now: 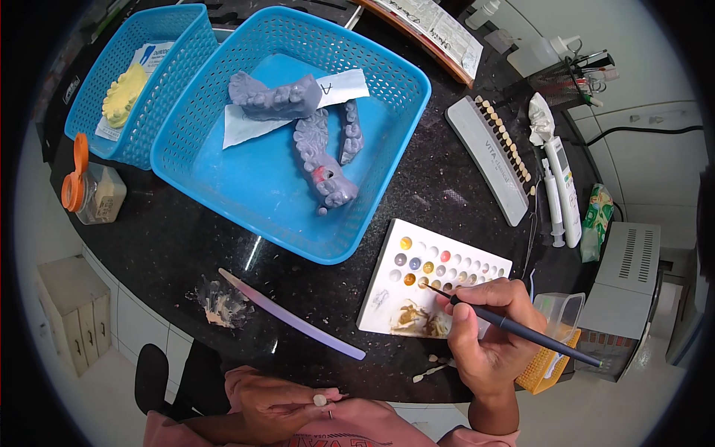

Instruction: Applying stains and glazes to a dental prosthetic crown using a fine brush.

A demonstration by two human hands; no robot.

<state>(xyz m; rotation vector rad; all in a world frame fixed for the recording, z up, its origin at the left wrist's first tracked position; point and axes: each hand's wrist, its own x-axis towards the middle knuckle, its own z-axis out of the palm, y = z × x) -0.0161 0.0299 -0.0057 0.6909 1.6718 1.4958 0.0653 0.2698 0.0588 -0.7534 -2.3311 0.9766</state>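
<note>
My right hand [491,335] is closed round a dark slim paintbrush [503,320] in a writing grip. The brush's fine tip reaches down over the wells of a white paint palette [383,298]; whether it touches one is too small to tell. Yellow, brown, red, blue and grey colours sit in the small round wells, and brown smears cover the flat part nearer me. Close to my body, my left hand [279,406] is closed, with a small pale tooth-coloured piece [320,400] at its fingertips. A thin metal end shows beside it; the rest is hidden.
A large blue basket [290,249] holds grey dental models [320,160]. Left of it, a smaller basket [186,71] holds a yellow model [124,95]. A jar with an orange lid [73,190], a purple file [298,320], a shade guide [488,160] and a syringe [553,205] surround the palette.
</note>
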